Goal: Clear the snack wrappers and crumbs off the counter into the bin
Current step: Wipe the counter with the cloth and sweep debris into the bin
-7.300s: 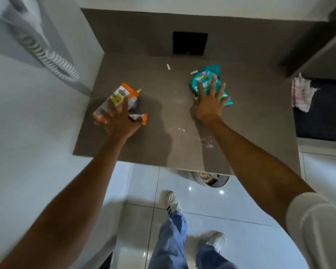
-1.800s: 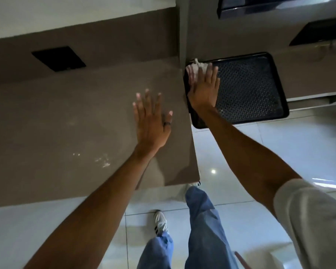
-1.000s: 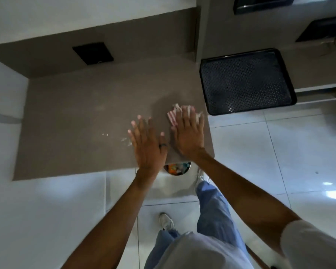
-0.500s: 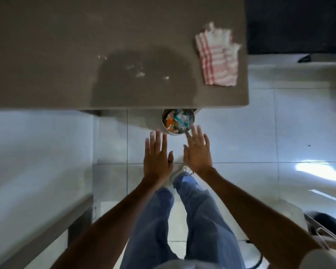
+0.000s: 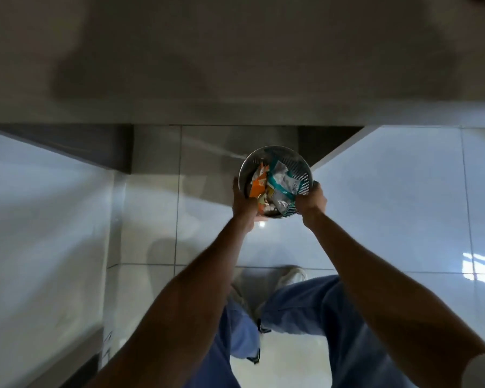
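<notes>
A small round metal mesh bin [image 5: 297,166] stands on the floor just below the counter's front edge. Inside it lie an orange wrapper [image 5: 257,184] and a teal wrapper [image 5: 282,179]. My left hand [image 5: 244,204] grips the bin's left rim and my right hand [image 5: 312,200] grips its right rim. The brown counter [image 5: 235,60] fills the top of the view, blurred; I cannot make out crumbs or the cloth on it.
Glossy white floor tiles [image 5: 389,205] spread around the bin. A dark recess [image 5: 76,147] runs under the counter on the left. A white cabinet face [image 5: 39,233] stands at the left. My legs in blue trousers [image 5: 305,317] are below the bin.
Both hands have reached down from open in the air to grasp the bin's rim on either side. The view has dropped lower, and the striped cloth has left the frame.
</notes>
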